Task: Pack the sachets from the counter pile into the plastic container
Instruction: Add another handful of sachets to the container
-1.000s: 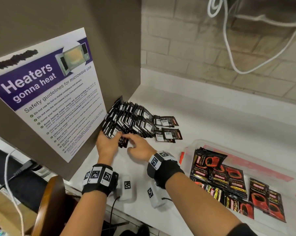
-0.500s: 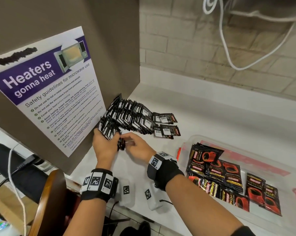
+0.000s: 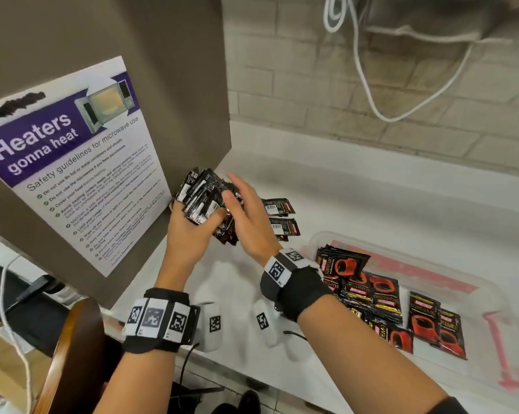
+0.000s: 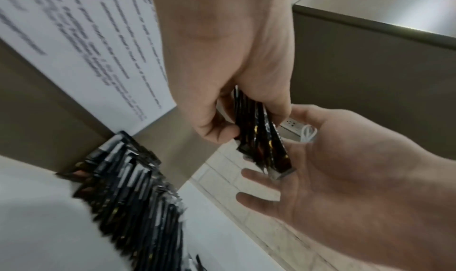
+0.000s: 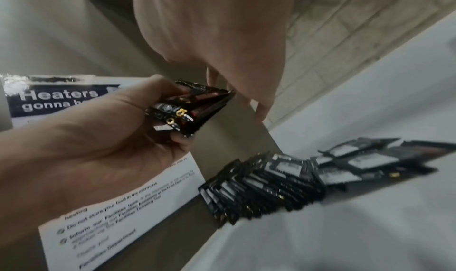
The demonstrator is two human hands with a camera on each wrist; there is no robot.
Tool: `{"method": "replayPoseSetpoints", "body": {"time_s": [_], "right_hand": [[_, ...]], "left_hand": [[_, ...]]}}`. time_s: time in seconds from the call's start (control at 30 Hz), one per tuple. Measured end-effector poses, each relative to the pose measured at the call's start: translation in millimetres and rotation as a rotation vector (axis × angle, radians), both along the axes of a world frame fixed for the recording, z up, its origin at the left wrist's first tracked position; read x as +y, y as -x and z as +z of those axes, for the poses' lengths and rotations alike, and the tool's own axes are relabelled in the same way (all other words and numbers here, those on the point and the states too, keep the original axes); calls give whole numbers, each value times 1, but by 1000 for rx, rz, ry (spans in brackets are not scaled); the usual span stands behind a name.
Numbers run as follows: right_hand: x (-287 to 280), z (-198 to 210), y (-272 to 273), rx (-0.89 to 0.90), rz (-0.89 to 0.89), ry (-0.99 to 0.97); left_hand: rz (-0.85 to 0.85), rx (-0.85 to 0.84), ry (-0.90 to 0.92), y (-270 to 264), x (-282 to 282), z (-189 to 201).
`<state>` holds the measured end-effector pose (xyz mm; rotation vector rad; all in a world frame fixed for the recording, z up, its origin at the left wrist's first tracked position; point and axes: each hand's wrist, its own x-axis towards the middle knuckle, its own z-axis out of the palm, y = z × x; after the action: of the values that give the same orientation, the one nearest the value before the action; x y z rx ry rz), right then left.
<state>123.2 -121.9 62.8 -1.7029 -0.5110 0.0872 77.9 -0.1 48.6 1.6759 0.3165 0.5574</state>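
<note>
Left hand grasps sachet bundle, frame centre. Right hand beside it, fingers released. Plastic container lower right.

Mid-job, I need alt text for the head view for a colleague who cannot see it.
The left hand grips a fanned bundle of sachets above the counter pile, with the open right hand beside it. To the right, a clear plastic container already holds several sachets.

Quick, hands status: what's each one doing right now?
Left hand: grips a bunch of sachets.
Right hand: open, fingers straight beside the bunch, holding nothing.
</note>
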Motion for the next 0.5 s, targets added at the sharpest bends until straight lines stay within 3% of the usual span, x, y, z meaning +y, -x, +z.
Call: {"method": "replayPoseSetpoints", "body": {"time_s": [0.2,0.5], "right_hand": [[-35,24,3,43,35,-68],[-100,57,-1,222,1,-251]], "left_hand": [[-201,-113,97,-22,-45,22],[-253,-163,219,-51,-101,47]]}}
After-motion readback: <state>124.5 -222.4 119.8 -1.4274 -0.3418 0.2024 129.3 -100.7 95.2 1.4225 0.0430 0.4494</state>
